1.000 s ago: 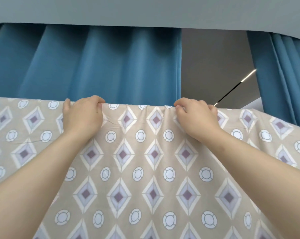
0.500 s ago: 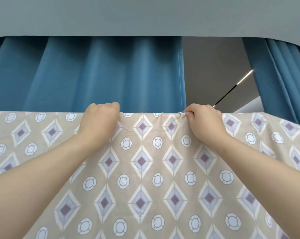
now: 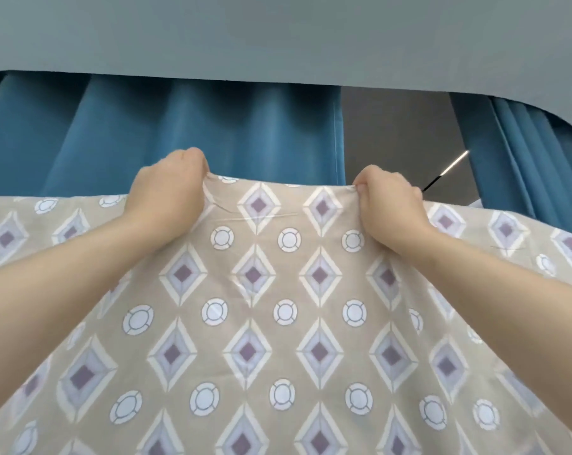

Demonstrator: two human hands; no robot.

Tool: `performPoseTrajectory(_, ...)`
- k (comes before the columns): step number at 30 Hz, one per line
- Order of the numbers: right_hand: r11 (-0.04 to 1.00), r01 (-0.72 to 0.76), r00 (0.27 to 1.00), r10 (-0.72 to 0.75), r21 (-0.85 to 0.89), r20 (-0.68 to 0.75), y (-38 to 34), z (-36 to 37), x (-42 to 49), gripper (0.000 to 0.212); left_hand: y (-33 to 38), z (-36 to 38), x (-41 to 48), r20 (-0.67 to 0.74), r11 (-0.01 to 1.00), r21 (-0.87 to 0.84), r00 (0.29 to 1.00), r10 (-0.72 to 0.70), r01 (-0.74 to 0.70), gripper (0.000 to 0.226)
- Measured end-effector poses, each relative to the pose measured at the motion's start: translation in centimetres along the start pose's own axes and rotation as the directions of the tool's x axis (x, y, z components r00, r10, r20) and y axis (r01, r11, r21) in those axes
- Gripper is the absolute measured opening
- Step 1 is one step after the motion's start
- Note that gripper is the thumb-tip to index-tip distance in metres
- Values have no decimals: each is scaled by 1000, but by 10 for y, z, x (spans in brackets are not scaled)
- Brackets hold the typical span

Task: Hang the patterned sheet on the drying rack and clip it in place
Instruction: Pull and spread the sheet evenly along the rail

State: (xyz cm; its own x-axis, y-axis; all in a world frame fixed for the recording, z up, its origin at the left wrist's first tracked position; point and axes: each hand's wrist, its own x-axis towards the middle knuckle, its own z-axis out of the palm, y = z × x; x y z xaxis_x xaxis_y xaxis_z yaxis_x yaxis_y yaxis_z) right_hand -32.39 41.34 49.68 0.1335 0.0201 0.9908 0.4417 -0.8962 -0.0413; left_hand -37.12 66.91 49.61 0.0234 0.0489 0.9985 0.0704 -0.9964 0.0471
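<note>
Single view, worn on the head, wide-angle. Faces forward and tilted upward, close against the patterned sheet, toward blue curtains and grey ceiling behind.

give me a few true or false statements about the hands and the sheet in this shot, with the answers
1. The left hand and the right hand both grip the top edge of the patterned sheet. True.
2. A clip is fastened on the sheet's edge between the hands. False: no clip shows anywhere in view.
3. Blue curtains hang behind the sheet. True.
4. The sheet is plain white. False: it is beige, printed with diamonds and circles.
</note>
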Motion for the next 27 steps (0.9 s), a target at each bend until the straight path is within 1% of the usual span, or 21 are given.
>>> performPoseTrajectory(1,1000,-1,1000,1,17,21,-3,-3,2,29,-1,-3,2,7,1000,-9,1000,-6,7,25)
performPoseTrajectory(3,999,32,999,-32,33,0,-6,-7,4,29,-3,-8,2,-10,999,-30,1000,16,-16,24)
performPoseTrajectory(4,997,40,999,-40,69,-7,-7,-11,4,28,-5,-12,1,-27,997,-67,999,25,-26,22)
performPoseTrajectory(7,979,-18,999,8,204,50,-7,-19,0,21,-16,-21,-10,-12,981,-190,999,34,-36,20)
performPoseTrajectory(8,957,-53,998,42,286,45,-8,-22,-2,20,-20,-23,-13,-5,973,-231,1000,11,-12,21)
performPoseTrajectory(10,880,-121,993,111,459,50,-14,-25,-5,21,-27,-24,-18,27,949,-310,998,-58,63,23)
performPoseTrajectory(11,870,-125,992,104,477,70,-19,-24,-7,21,-31,-22,-19,68,945,-313,995,-77,94,24)
performPoseTrajectory(14,951,-50,985,-3,304,174,-36,-9,-9,23,-41,-12,-22,303,972,-178,948,-93,153,26)
performPoseTrajectory(16,971,-37,965,-28,238,262,-48,4,-9,26,-47,-4,-23,394,982,-123,915,-87,146,28)
performPoseTrajectory(18,986,-22,940,-36,165,340,-56,17,-11,29,-54,-1,-21,411,992,-55,908,-78,110,33)
performPoseTrajectory(20,991,-13,928,-38,134,370,-62,30,-13,31,-60,0,-16,425,999,23,904,-53,48,35)
performPoseTrajectory(22,993,-5,942,-35,119,334,-67,40,-16,33,-67,2,-15,415,999,50,910,-19,-2,35)
performPoseTrajectory(25,993,2,966,-33,118,258,-77,50,-18,34,-77,6,-16,333,999,16,943,26,-33,32)
performPoseTrajectory(27,992,15,970,-45,126,241,-85,54,-18,32,-81,7,-16,297,995,43,952,69,-86,30)
